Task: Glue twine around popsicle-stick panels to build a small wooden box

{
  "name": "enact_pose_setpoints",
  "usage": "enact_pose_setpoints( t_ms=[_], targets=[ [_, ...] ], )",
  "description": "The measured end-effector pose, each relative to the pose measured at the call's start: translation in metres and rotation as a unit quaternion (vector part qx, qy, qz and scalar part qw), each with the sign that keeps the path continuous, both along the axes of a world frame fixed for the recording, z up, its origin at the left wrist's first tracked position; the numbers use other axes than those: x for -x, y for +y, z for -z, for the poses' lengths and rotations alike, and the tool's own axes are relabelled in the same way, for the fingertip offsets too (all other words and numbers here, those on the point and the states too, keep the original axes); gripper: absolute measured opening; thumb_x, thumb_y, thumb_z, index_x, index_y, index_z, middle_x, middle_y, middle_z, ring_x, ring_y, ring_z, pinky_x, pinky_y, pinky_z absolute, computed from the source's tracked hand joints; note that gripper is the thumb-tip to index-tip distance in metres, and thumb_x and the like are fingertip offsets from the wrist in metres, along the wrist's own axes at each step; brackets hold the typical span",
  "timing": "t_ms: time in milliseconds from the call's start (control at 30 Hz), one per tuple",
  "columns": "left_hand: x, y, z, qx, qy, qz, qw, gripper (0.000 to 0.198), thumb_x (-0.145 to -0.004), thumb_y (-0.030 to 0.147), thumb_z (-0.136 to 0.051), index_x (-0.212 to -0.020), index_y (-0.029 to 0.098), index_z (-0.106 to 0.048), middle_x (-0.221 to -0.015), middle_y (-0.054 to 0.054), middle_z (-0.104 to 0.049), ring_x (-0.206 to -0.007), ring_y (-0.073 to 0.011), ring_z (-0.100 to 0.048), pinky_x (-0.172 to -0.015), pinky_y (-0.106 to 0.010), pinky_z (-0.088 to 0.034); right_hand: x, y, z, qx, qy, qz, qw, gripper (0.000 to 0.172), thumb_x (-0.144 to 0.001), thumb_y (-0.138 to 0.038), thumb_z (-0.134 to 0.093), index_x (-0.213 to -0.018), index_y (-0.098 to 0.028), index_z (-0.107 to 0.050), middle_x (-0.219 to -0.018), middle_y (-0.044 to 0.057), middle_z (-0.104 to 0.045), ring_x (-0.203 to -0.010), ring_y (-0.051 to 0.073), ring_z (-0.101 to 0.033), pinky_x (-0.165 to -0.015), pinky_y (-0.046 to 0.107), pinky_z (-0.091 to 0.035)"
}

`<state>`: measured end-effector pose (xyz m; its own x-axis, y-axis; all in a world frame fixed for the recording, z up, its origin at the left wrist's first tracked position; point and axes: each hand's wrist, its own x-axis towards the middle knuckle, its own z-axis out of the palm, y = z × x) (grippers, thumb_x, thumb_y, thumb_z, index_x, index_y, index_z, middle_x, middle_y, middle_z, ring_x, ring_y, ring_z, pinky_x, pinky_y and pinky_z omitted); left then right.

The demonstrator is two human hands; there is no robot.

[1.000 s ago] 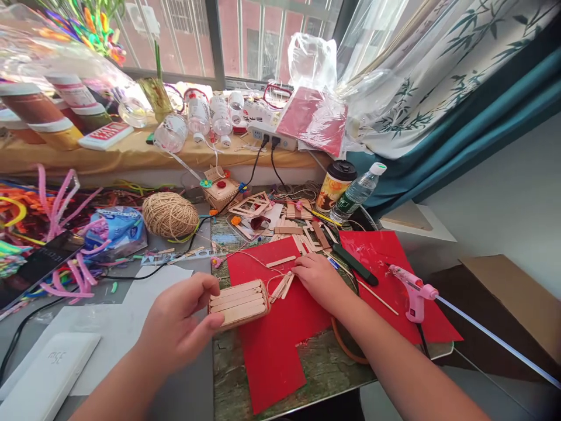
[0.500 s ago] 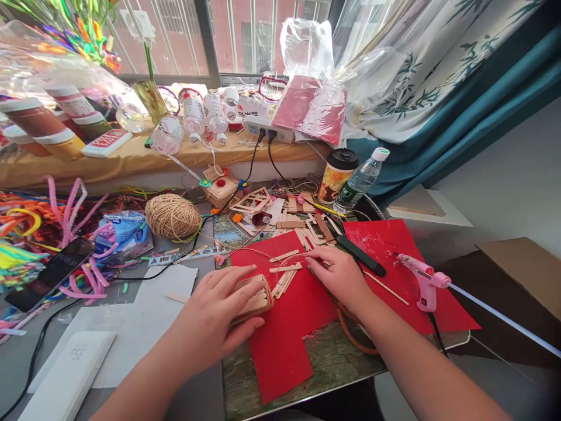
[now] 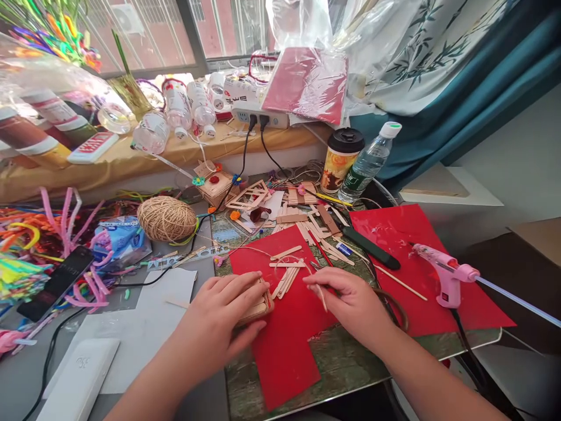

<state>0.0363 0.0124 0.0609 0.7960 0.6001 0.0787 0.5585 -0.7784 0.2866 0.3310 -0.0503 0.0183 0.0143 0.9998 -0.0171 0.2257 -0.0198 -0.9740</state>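
Note:
My left hand (image 3: pixel 232 313) is wrapped over a small box made of craft sticks (image 3: pixel 258 310), which rests on a red sheet of paper (image 3: pixel 284 356); most of the box is under my fingers. My right hand (image 3: pixel 346 298) pinches the end of a strand of twine (image 3: pixel 321 294) just above the paper, right of the box. The strand runs back over the sheet toward a ball of twine (image 3: pixel 166 218) at the left. Between my hands lie several loose craft sticks (image 3: pixel 288 280).
A pink glue gun (image 3: pixel 447 273) stands on another red sheet (image 3: pixel 390 231) at the right. Behind it are a water bottle (image 3: pixel 368 166) and a paper cup (image 3: pixel 340 166). Piled craft sticks (image 3: pixel 302 213) lie at the back, and a white power bank (image 3: pixel 81 374) sits at the front left.
My right hand has drawn slightly toward me and turned, lifting the twine's end. My left hand stays on the box. The view has shifted a little, showing a red pen behind my right hand.

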Motion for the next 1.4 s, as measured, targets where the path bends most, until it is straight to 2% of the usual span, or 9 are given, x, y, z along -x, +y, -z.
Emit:
enact_pose_setpoints(
  t_ms=[100, 267, 433, 500, 567, 733, 933, 1067, 1400],
  targets=[
    [-0.004, 0.0, -0.005, 0.029, -0.015, -0.016, 0.999, 0.046, -0.104, 0.034, -0.064, -0.149, 0.031, -0.058, -0.152, -0.008, -0.065, -0.13, -0.0307, -0.065, -0.104, -0.047, -0.048, 0.005, -0.005, -0.008, -0.101, -0.077, -0.036, 0.991, 0.026, -0.105, -0.02, -0.06, -0.112, -0.027, -0.084, -0.107, 0.007, -0.075, -0.1, 0.021, -0.073, -0.092, 0.033, -0.058],
    [-0.013, 0.001, -0.01, 0.07, -0.034, -0.055, 0.995, 0.032, -0.102, 0.033, -0.066, -0.134, 0.031, -0.069, -0.14, -0.006, -0.072, -0.122, -0.0286, -0.07, -0.099, -0.044, -0.053, 0.027, -0.008, -0.017, -0.16, -0.095, -0.007, 0.982, 0.024, -0.107, -0.021, -0.061, -0.111, -0.03, -0.083, -0.114, 0.007, -0.072, -0.112, 0.024, -0.069, -0.1, 0.038, -0.057],
    [-0.014, 0.0, -0.004, 0.062, -0.044, -0.061, 0.995, 0.043, -0.1, 0.038, -0.071, -0.142, 0.031, -0.063, -0.139, -0.009, -0.073, -0.12, -0.0297, -0.071, -0.096, -0.043, -0.054, 0.049, -0.006, -0.007, -0.202, -0.047, -0.036, 0.978, 0.037, -0.105, -0.015, -0.062, -0.136, -0.031, -0.074, -0.101, 0.005, -0.079, -0.094, 0.023, -0.071, -0.085, 0.037, -0.061],
    [-0.013, -0.003, -0.002, 0.047, -0.055, -0.079, 0.994, 0.057, -0.098, 0.04, -0.074, -0.15, 0.029, -0.055, -0.137, -0.01, -0.074, -0.118, -0.0306, -0.072, -0.094, -0.043, -0.055, 0.056, -0.005, -0.002, -0.203, -0.051, -0.02, 0.978, 0.038, -0.104, -0.015, -0.065, -0.139, -0.029, -0.071, -0.098, 0.005, -0.08, -0.089, 0.023, -0.071, -0.081, 0.036, -0.061],
    [-0.014, -0.006, 0.0, 0.038, -0.059, -0.1, 0.993, 0.063, -0.096, 0.04, -0.077, -0.152, 0.028, -0.051, -0.135, -0.01, -0.075, -0.116, -0.0311, -0.073, -0.093, -0.044, -0.057, 0.06, -0.005, 0.0, -0.197, -0.054, -0.002, 0.979, 0.028, -0.102, -0.014, -0.067, -0.126, -0.026, -0.076, -0.094, 0.004, -0.08, -0.085, 0.022, -0.072, -0.079, 0.035, -0.06],
    [-0.016, -0.014, 0.0, 0.026, -0.049, -0.127, 0.99, 0.053, -0.096, 0.042, -0.074, -0.143, 0.026, -0.054, -0.131, -0.011, -0.076, -0.112, -0.0328, -0.075, -0.089, -0.046, -0.06, 0.067, -0.004, -0.001, -0.184, -0.061, 0.034, 0.98, 0.018, -0.099, -0.012, -0.069, -0.108, -0.024, -0.079, -0.091, 0.004, -0.082, -0.082, 0.021, -0.074, -0.08, 0.034, -0.06],
    [-0.003, -0.02, -0.008, 0.06, -0.047, -0.112, 0.991, 0.065, -0.094, 0.042, -0.076, -0.151, 0.03, -0.047, -0.139, -0.01, -0.073, -0.119, -0.0306, -0.075, -0.095, -0.043, -0.064, 0.073, -0.005, 0.004, -0.134, -0.066, -0.024, 0.989, 0.023, -0.099, -0.013, -0.065, -0.113, -0.024, -0.079, -0.091, 0.004, -0.081, -0.081, 0.02, -0.076, -0.075, 0.031, -0.06],
    [0.006, -0.016, -0.009, 0.092, -0.033, -0.09, 0.991, 0.073, -0.091, 0.04, -0.08, -0.154, 0.034, -0.045, -0.144, -0.009, -0.071, -0.125, -0.0309, -0.072, -0.101, -0.043, -0.064, 0.07, -0.008, 0.002, -0.106, -0.065, -0.002, 0.992, 0.019, -0.098, -0.013, -0.066, -0.105, -0.025, -0.078, -0.088, 0.003, -0.08, -0.078, 0.019, -0.075, -0.072, 0.03, -0.058],
    [-0.004, -0.011, 0.0, 0.109, -0.057, -0.118, 0.985, 0.068, -0.085, 0.036, -0.084, -0.145, 0.03, -0.052, -0.133, -0.01, -0.074, -0.115, -0.0311, -0.076, -0.094, -0.042, -0.067, 0.067, -0.005, -0.009, -0.133, -0.128, -0.041, 0.982, 0.015, -0.105, -0.018, -0.06, -0.092, -0.024, -0.062, -0.082, 0.002, -0.069, -0.075, 0.02, -0.065, -0.068, 0.03, -0.051]
  ],
)
